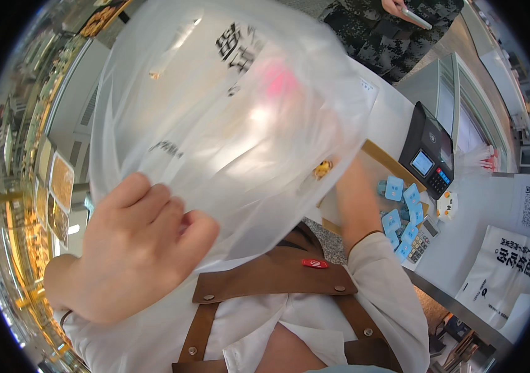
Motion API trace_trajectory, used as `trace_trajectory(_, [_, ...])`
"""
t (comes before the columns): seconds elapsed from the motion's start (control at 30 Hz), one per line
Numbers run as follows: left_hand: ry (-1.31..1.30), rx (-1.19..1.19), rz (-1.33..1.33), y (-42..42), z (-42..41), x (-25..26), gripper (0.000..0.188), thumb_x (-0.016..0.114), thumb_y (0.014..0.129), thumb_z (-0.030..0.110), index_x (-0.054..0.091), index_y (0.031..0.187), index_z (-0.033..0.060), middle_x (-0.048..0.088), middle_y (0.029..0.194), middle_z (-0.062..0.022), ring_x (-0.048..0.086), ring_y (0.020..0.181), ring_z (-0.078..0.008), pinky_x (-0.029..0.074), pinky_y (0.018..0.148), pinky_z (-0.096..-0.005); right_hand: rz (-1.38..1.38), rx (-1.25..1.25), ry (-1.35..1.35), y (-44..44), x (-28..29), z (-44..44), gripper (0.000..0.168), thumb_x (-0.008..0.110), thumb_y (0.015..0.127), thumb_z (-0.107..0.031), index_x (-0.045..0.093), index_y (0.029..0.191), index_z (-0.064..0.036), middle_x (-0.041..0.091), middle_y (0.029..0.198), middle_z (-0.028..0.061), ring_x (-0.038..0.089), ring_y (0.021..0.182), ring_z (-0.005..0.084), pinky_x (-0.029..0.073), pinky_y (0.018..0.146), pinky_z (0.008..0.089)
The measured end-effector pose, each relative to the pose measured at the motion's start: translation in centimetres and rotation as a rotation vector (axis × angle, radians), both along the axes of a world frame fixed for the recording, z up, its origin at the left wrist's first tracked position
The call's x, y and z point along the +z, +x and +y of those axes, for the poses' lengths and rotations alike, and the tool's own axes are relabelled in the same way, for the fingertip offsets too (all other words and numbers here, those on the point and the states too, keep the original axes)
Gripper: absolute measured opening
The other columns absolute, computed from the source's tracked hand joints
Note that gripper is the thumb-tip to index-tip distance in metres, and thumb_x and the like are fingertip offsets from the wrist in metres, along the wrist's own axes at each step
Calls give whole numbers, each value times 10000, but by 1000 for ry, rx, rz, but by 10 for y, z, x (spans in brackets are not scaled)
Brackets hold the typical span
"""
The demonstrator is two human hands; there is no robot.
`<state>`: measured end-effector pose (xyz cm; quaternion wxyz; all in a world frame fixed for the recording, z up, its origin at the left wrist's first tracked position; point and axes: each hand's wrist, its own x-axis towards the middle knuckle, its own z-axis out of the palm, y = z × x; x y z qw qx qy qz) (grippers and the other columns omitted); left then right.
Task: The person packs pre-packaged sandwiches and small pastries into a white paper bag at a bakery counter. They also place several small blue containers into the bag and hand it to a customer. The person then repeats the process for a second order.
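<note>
A large translucent white plastic bag [227, 140] with dark printed writing is spread across the upper middle. My left hand [139, 233] is closed at its lower left part, the fingers curled against the plastic. At the bag's right side, my right forearm [358, 200] reaches up behind or into the bag; the plastic blurs my right hand, so its fingers cannot be made out. A blurred pink patch [279, 79] shows through the upper part of the bag. Small yellow-brown pieces show at its right edge and upper left.
On the white counter [460, 210] at right are a black payment terminal [426, 151], a cardboard box [386, 161], several blue-labelled packets [394, 188], a calculator [421, 245] and a printed white bag [502, 275]. Bakery shelves line the left. A person [386, 37] holding a phone stands beyond the counter.
</note>
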<state>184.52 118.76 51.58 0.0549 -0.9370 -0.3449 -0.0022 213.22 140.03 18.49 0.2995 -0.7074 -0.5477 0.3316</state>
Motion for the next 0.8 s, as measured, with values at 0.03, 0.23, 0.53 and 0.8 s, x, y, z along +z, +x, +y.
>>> trace_trajectory(0.03, [11, -26, -33, -1, 14, -3, 185, 636, 629, 64, 486, 737, 55, 429, 577, -20, 471, 581, -175, 365, 622, -306, 14, -7, -21, -8, -12, -4, 469, 586, 1015, -352, 581, 1306, 15, 612, 1336, 154, 569, 1206, 243, 460, 1032, 392])
trace_trajectory(0.23, [59, -152, -292, 20, 108, -74, 160, 631, 694, 69, 480, 748, 64, 487, 558, -28, 524, 579, -198, 403, 672, -323, 558, -209, 133, 37, 15, -32, 497, 578, 1029, -346, 534, 1376, 8, 573, 1397, 133, 489, 1329, 223, 393, 1126, 376])
trace_trajectory(0.53, [90, -181, -441, 91, 192, -199, 150, 642, 713, 93, 503, 767, 96, 505, 569, -26, 555, 628, -205, 409, 691, -319, 870, 60, 39, 142, 282, -84, 446, 555, 1044, -246, 526, 1391, 33, 558, 1428, 132, 538, 1315, 210, 439, 1123, 389])
trace_trajectory(0.8, [-71, -335, -331, 100, 200, -222, 114, 653, 721, 120, 591, 817, 119, 574, 603, -44, 600, 658, -233, 428, 716, -363, 773, -134, -196, 66, 117, 45, 323, 553, 1047, -233, 647, 1222, 21, 626, 1270, 93, 624, 1104, 213, 533, 954, 344])
